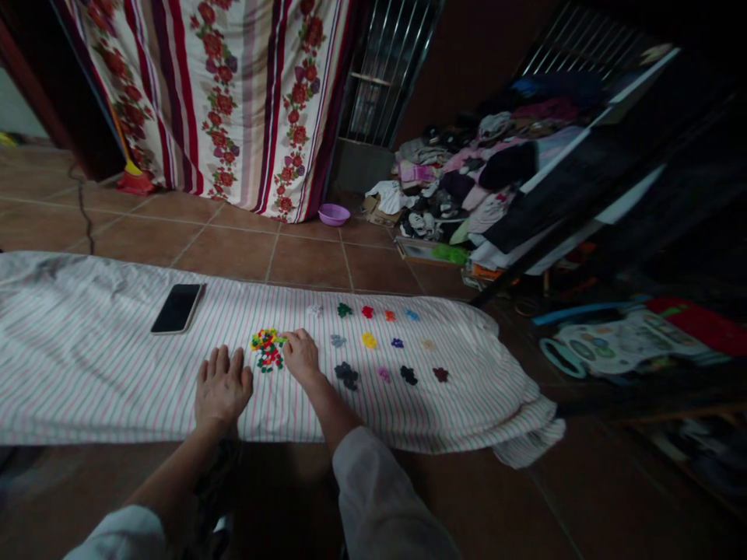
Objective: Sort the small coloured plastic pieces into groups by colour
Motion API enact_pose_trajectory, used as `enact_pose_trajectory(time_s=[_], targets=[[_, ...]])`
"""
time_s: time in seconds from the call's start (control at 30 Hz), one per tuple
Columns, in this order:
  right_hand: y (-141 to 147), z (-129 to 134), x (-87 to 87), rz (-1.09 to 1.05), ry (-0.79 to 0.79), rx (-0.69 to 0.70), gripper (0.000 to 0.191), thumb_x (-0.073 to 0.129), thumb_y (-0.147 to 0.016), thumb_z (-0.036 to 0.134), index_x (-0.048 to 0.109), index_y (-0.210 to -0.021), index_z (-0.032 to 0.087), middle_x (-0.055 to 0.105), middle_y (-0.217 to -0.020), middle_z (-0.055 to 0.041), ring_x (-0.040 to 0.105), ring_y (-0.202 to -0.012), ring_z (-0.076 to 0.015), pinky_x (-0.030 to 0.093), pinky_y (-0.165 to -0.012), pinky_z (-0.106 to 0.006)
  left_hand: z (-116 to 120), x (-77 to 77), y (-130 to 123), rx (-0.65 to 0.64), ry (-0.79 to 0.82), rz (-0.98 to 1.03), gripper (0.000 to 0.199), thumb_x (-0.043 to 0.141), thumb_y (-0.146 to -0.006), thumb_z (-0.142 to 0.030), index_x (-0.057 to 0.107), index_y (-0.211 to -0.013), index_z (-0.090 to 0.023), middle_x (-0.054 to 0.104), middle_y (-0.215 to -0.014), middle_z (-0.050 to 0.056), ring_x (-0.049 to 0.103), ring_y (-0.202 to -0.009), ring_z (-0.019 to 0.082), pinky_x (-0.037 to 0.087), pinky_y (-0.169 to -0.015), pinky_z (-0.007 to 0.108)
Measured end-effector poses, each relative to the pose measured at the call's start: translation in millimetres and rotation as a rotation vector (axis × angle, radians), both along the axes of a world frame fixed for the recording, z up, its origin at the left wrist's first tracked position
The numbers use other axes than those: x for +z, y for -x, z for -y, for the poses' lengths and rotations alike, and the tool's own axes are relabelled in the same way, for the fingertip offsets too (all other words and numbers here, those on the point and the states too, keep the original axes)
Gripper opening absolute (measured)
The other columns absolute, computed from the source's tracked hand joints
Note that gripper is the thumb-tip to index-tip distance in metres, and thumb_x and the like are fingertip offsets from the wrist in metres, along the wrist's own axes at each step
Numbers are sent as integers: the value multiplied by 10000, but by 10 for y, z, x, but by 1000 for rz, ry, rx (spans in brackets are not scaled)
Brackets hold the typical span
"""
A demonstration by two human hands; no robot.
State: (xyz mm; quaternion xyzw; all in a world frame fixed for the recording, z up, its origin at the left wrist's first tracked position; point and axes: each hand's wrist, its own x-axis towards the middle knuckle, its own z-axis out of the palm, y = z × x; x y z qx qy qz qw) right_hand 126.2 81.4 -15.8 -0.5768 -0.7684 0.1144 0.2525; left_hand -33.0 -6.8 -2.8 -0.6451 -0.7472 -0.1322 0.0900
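Note:
My left hand (223, 386) lies flat on the striped cloth with its fingers stretched out, holding nothing. Just right of it is a mixed pile of small pieces (270, 359) in red, green, yellow and white. At the pile's right edge, my right hand (301, 356) has its fingers bent together; what they pinch, if anything, is too small to make out. Small single-colour heaps sit in rows right of that hand, among them a grey heap (338, 341), a yellow heap (368, 340), a dark grey heap (346, 376) and a red heap (367, 312).
A phone (177, 309) lies on the cloth (105, 358) at the left. Beyond, on the tiled floor, are a purple basin (334, 215), a red broom (135, 180) and a large clothes pile (455, 179). A floral curtain (250, 93) hangs behind.

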Motion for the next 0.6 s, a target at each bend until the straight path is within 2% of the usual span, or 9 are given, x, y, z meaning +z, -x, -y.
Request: enact_pose_trajectory(time_s=[0.4, 0.6], targets=[[27, 38, -69, -22, -33, -13, 294, 471, -876, 158, 658, -1074, 269, 564, -962, -43, 522, -940, -173, 418, -872, -276, 26, 67, -15, 2, 22, -7, 513, 323, -871, -340, 506, -1296, -118, 465, -1379, 211, 376, -1321, 318, 282, -1071, 479], [28, 50, -81, -40, -52, -6, 331, 463, -869, 139, 655, -1105, 270, 568, -960, -42, 521, -925, -169, 419, -865, -273, 21, 45, -6, 8, 22, -22, 508, 322, -878, -350, 510, -1293, -126, 475, -1371, 202, 384, -1317, 318, 286, -1071, 472]])
